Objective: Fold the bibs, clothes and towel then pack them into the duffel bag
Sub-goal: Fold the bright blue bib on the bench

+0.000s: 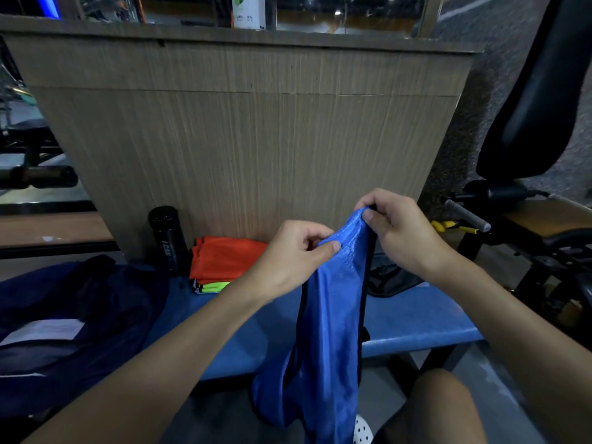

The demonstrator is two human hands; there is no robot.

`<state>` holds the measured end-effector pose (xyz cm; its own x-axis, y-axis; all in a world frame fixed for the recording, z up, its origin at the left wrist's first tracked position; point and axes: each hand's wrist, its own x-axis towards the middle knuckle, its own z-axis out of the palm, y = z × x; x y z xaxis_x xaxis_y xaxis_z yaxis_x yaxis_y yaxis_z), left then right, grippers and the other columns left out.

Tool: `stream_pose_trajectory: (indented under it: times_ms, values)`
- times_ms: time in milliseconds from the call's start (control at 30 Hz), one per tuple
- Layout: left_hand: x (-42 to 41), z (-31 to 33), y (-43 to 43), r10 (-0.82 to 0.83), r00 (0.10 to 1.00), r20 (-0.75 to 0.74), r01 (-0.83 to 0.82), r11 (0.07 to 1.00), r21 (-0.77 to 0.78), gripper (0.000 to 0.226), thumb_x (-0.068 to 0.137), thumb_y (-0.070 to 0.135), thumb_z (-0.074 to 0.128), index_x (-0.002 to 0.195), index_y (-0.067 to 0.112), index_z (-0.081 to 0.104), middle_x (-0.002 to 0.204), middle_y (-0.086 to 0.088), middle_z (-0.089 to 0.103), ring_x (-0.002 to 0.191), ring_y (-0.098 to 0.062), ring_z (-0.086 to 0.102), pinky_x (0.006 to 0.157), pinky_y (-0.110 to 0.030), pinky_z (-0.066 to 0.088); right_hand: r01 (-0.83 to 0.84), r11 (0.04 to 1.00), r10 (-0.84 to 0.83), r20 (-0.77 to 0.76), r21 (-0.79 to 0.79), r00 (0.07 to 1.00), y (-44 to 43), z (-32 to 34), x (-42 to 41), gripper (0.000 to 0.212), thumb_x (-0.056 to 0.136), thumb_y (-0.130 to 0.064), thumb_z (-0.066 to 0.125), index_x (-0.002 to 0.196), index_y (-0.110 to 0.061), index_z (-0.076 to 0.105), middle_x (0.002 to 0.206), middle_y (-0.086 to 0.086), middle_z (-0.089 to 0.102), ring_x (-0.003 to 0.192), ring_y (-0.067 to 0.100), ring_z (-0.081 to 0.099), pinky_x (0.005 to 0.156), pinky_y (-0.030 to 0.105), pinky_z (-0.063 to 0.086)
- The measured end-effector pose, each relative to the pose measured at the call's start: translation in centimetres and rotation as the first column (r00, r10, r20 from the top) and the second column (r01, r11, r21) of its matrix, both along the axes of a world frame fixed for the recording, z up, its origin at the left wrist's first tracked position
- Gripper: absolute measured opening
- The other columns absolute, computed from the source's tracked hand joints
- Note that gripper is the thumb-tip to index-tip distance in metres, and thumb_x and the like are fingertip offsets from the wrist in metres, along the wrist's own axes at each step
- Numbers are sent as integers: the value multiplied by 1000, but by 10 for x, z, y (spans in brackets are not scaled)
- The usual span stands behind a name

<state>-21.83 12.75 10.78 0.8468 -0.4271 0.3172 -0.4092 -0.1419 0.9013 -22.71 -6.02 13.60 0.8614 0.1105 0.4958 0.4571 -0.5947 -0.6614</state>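
Note:
A blue mesh bib [330, 315] with black trim hangs in front of me, bunched lengthwise, its lower end past the bench edge. My left hand [294, 251] pinches its top left edge between thumb and fingers. My right hand [397, 232] grips the top right corner, slightly higher. A folded orange bib [224, 257] lies on a small stack at the back of the blue bench [410, 318], with a neon yellow-green bib [214, 287] under it. The dark navy duffel bag [80, 315] sits open on the bench's left end, something white showing inside.
A black bottle [168, 238] stands by the wooden panel [256, 139] behind the bench. A dark cloth [389, 280] lies on the bench at right. Gym equipment with a black padded seat [538, 107] stands to the right; my knee [445, 408] is at the bottom.

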Motion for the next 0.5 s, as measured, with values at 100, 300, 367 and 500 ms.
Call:
stream_pose_trajectory:
  times_ms: [100, 300, 367, 500]
  values:
    - [2, 1, 1, 58, 998, 3, -58, 998, -10, 6, 91, 6, 68, 86, 10, 69, 83, -13, 72, 74, -13, 61, 71, -34, 51, -18, 1000, 18, -7, 21, 1000, 1, 0, -1, 32, 98, 1, 45, 81, -23, 57, 77, -5, 62, 71, 4, 53, 69, 23, 44]
    - [3, -1, 1, 53, 999, -7, -53, 998, -47, 18, 88, 2, 71, 85, 14, 58, 75, 3, 60, 60, -6, 52, 57, -15, 43, -2, 1000, 2, 25, 11, 1000, 2, -3, -1, 29, 98, 1, 45, 84, -21, 59, 79, -3, 64, 74, 6, 55, 72, 22, 44]
    - [0, -2, 2, 33, 998, -48, -37, 997, -73, 8, 92, 9, 68, 90, 14, 62, 78, 7, 61, 59, -4, 51, 53, -17, 42, 18, 998, -21, 58, 53, 998, 1, -2, -1, 29, 98, 1, 45, 85, -20, 59, 79, -4, 63, 73, 7, 55, 70, 23, 44]
    - [-3, -1, 0, 18, 994, -105, -29, 994, -102, 10, 98, 9, 58, 97, 7, 68, 76, 9, 65, 56, 1, 52, 52, -18, 42, -9, 996, 4, 54, 94, 999, 4, 1, -1, 26, 99, 1, 45, 86, -16, 60, 80, 5, 66, 74, 19, 60, 68, 32, 48]
